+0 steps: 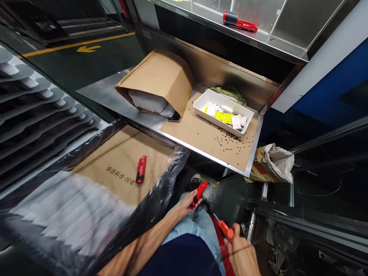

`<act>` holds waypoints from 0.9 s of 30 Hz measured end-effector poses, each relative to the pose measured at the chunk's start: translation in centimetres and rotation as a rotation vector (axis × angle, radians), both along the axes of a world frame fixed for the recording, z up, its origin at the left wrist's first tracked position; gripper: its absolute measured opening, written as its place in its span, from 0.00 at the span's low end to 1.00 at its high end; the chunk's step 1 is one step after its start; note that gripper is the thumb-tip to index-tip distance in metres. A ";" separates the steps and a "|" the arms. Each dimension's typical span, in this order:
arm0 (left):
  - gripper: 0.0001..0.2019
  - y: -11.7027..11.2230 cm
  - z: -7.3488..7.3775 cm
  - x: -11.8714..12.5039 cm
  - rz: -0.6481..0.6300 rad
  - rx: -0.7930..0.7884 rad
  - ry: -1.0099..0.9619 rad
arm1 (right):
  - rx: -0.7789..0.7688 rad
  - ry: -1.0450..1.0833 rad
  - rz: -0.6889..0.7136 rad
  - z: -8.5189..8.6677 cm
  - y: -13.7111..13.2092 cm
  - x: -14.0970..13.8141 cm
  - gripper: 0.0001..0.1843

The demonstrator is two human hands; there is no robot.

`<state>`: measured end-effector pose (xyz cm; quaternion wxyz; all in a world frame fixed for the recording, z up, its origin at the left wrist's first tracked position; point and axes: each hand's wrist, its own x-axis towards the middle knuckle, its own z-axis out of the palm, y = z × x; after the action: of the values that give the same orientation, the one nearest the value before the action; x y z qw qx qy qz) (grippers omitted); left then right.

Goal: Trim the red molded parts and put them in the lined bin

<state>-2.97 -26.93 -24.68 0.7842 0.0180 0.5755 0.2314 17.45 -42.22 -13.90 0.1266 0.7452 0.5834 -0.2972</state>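
My left hand (190,200) is closed around a red and black plastic casing (202,189), held over my lap with its red end pointing away from me. The exact kind of this casing does not show. Lower right, my right hand (243,251) grips a screwdriver (227,230) with an orange handle, its thin shaft pointing up and left toward the casing, apart from it. A similar red and black piece (141,169) lies on the cardboard (123,149) to the left. Another red and black piece (240,22) rests on the metal shelf at the top.
Ahead is a metal bench (106,94) with a large brown paper bag (161,76) and a white tray (198,109) of papers and small dark pieces. Similar dark pieces (230,140) lie scattered on its cardboard sheet. An open sack (270,165) stands at right; plastic film edges the left box.
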 end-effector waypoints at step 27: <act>0.24 -3.1 1.0 -2.3 -0.472 0.668 0.437 | 0.036 -0.042 0.181 1.5 7.9 -1.3 0.13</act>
<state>-5.24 -30.04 -23.73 0.6269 0.4485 0.6015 0.2099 16.10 -34.36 -12.44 0.1515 0.6976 0.6509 -0.2583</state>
